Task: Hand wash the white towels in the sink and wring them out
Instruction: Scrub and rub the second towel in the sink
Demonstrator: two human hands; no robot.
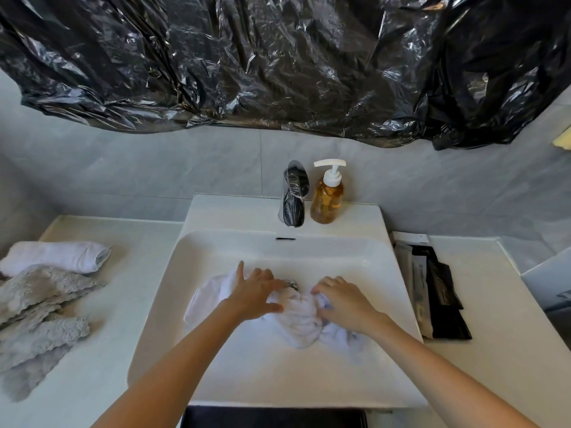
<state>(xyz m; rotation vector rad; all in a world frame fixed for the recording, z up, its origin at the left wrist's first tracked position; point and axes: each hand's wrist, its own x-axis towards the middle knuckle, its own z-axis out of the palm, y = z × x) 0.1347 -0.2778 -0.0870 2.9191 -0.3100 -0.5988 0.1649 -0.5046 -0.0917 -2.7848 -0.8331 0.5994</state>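
Nearest, a dark panel [273, 417] under the front rim of the white sink [191, 359]. In the basin, a wet white towel [298, 319], bunched over the drain. Left hand [258, 290] flat on its left part, fingers spread and pressing down. Right hand [341, 299] on its right part, fingers curled into the cloth, gripping a fold. Bare basin floor in front of the towel and along the left wall. On the left counter, a heap of grey towels [37, 316], beyond it a rolled white towel [58, 256]. On the right counter, just beside the sink's edge, black and white packets [438, 288]. At the back rim, chrome tap [293, 196] touching an amber soap pump bottle [327, 196]. Above, crumpled black plastic sheet [278, 63] across the grey tiled wall [154, 168].
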